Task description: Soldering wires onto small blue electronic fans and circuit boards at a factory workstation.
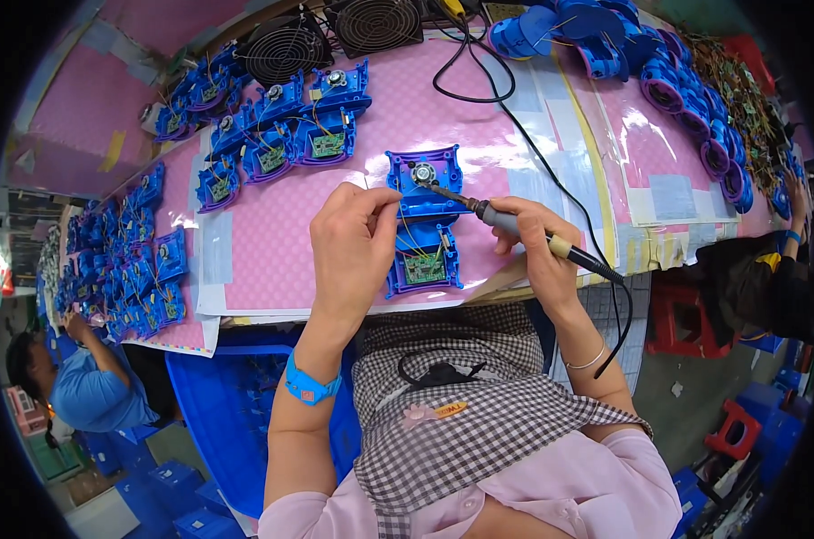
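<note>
In front of me on the table lies an opened blue plastic housing (413, 207) with purple edges. Its far half carries a small round speaker (423, 172); a green circuit board (425, 269) sits in the near half, with thin wires running between them. My right hand (540, 244) grips a soldering iron (506, 218) with a grey grip, and the iron's tip reaches the speaker's lower right edge. At the housing's left side my left hand (351, 235) pinches what looks like a thin wire, mostly hidden by the fingers.
Similar blue housings (326, 135) stand in rows to the left; more blue parts (596, 36) are heaped at the far right. Two black fans (286, 49) sit at the back. A black cable (551, 148) crosses the table. Co-workers are at the left (92, 386) and right (795, 202).
</note>
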The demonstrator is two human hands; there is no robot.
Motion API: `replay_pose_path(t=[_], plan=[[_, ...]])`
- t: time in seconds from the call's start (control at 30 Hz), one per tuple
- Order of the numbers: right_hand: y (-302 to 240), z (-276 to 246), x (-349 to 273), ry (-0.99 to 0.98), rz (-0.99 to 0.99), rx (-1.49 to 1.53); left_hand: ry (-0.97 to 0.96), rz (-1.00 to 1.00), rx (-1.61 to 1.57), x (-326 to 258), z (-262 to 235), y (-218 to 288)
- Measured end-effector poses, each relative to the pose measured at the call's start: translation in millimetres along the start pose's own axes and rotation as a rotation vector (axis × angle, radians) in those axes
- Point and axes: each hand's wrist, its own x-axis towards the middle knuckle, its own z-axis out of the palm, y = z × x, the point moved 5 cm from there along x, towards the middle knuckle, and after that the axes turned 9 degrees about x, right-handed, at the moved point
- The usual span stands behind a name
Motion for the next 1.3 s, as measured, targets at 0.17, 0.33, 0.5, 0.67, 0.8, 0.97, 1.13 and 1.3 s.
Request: replay_pose_path(t=[0.17,0.33,0.5,0.67,0.8,0.97,1.13,1.3], plan=[[-6,2,-2,-0.025,-0.030,-0.049,-0.001,0.004,-0.005,0,1,0],[-9,5,-3,-0.086,-0.141,-0.226,-0.007,-0.006,-0.002,0,1,-1],[-12,7,-4,-0.084,-0.163,-0.248,-0.009,0.008,0.011,0,3,0],[-19,6,-4,-0.069,-0.166,-0.232,-0.020,0.028,0.029,-1,3,0],[-31,-9,0,0.029,-0.298,-0.269,0.005,0.109,0.075,-4,2,10],[-26,-17,8,0.120,-0.111,-0.202,-0.029,0.143,0.036,-2,11,16],[-20,-15,12,0.083,-0.092,-0.190,-0.058,0.156,0.066,3,23,17],[-16,-15,13,0.083,-0.082,-0.204,-0.099,0.127,0.054,6,27,16]])
